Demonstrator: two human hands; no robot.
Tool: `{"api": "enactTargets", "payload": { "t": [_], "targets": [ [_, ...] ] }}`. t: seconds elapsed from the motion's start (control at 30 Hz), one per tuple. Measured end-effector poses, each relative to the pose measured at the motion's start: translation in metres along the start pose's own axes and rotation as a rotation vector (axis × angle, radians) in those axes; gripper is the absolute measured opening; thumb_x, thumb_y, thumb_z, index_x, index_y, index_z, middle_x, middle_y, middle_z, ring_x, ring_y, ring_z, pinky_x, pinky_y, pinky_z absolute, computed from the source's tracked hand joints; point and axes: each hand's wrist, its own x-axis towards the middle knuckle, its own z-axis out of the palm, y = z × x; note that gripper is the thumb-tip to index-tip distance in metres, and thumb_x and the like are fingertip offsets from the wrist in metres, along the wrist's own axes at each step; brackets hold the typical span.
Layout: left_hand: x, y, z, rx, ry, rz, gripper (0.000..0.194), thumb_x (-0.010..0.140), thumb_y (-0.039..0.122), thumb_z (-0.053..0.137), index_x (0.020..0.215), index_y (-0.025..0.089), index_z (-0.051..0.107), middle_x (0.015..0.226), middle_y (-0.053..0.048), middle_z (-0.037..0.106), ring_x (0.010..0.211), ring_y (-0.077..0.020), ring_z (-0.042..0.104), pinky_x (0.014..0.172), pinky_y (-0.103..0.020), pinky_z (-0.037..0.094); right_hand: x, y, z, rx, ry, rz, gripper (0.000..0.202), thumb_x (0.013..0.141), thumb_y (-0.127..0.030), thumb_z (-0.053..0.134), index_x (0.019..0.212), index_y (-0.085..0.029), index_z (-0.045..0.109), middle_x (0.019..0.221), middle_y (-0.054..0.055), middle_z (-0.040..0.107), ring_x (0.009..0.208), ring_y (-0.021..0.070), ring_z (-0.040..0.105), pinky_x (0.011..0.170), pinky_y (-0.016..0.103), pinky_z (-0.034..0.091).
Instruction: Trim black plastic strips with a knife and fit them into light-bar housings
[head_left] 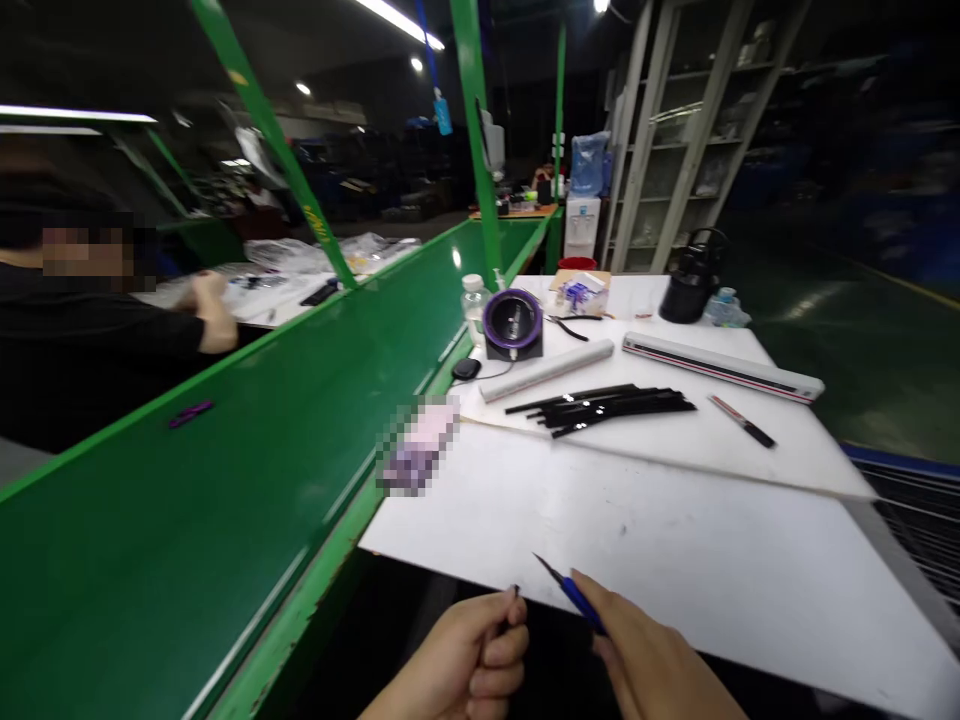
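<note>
At the table's near edge, my left hand [480, 655] is closed in a pinch, with a tiny dark tip showing between thumb and forefinger; the rest of that piece is hidden. To its right, my right hand [645, 650] grips a blue-handled tool [579, 602] whose thin dark pointed tip faces up and left, above the white table [525, 510]. The two hands are apart. Farther back, a bunch of glossy black strips [607, 408] lies on a white sheet [660, 450].
A green partition [247, 450] runs along the left, with a person [112, 330] beyond it. Behind the strips are two long white boxes [551, 370] [720, 368], a round purple-rimmed device [513, 322], pliers [574, 325] and a bottle [474, 305]. A cutter knife [742, 420] lies right.
</note>
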Motion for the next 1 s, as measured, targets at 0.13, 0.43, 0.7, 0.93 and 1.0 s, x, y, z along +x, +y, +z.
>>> {"api": "enactTargets", "payload": {
  "t": [0.13, 0.43, 0.7, 0.93, 1.0],
  "targets": [
    [0.013, -0.003, -0.005, 0.01, 0.087, -0.047, 0.043, 0.068, 0.051, 0.071, 0.078, 0.02, 0.043, 0.055, 0.009, 0.026, 0.043, -0.0032, 0.011, 0.038, -0.017, 0.004, 0.002, -0.008, -0.004, -0.154, -0.112, 0.016, 0.062, 0.091, -0.012, 0.038, 0.15, -0.029, 0.031, 0.095, 0.005, 0.066, 0.072, 0.0195, 0.063, 0.071, 0.029, 0.052],
    [0.02, -0.005, -0.008, 0.105, 0.095, -0.053, 0.039, 0.071, 0.051, 0.067, 0.079, 0.02, 0.044, 0.054, 0.009, 0.026, 0.043, -0.0033, 0.011, 0.038, -0.017, 0.004, 0.007, -0.01, 0.0, -0.24, -0.271, 0.006, 0.074, 0.084, -0.006, 0.042, 0.152, -0.03, 0.025, 0.1, 0.01, 0.063, 0.083, 0.0247, 0.063, 0.076, 0.037, 0.051],
    [0.02, -0.005, -0.004, 0.114, 0.108, -0.057, 0.04, 0.071, 0.051, 0.067, 0.077, 0.02, 0.043, 0.053, 0.01, 0.025, 0.043, -0.0035, 0.011, 0.038, -0.017, 0.004, 0.006, -0.011, -0.002, -0.17, -0.168, -0.038, 0.068, 0.083, -0.009, 0.042, 0.148, -0.029, 0.037, 0.107, 0.008, 0.066, 0.092, 0.0245, 0.064, 0.084, 0.035, 0.05],
    [0.018, -0.004, -0.002, 0.164, 0.142, -0.055, 0.039, 0.073, 0.052, 0.064, 0.077, 0.02, 0.042, 0.053, 0.01, 0.025, 0.043, -0.0038, 0.011, 0.039, -0.018, 0.004, 0.008, -0.014, -0.008, -0.181, -0.174, -0.039, 0.066, 0.083, -0.01, 0.041, 0.146, -0.028, 0.04, 0.103, 0.007, 0.068, 0.087, 0.0247, 0.065, 0.082, 0.036, 0.05],
    [0.018, -0.004, -0.001, 0.174, 0.153, -0.057, 0.039, 0.074, 0.052, 0.063, 0.076, 0.021, 0.041, 0.053, 0.01, 0.025, 0.043, -0.0038, 0.011, 0.039, -0.018, 0.004, 0.008, -0.014, -0.009, -0.199, -0.181, -0.046, 0.067, 0.083, -0.01, 0.041, 0.147, -0.028, 0.038, 0.102, 0.007, 0.068, 0.085, 0.024, 0.065, 0.08, 0.035, 0.05]
  ]
}}
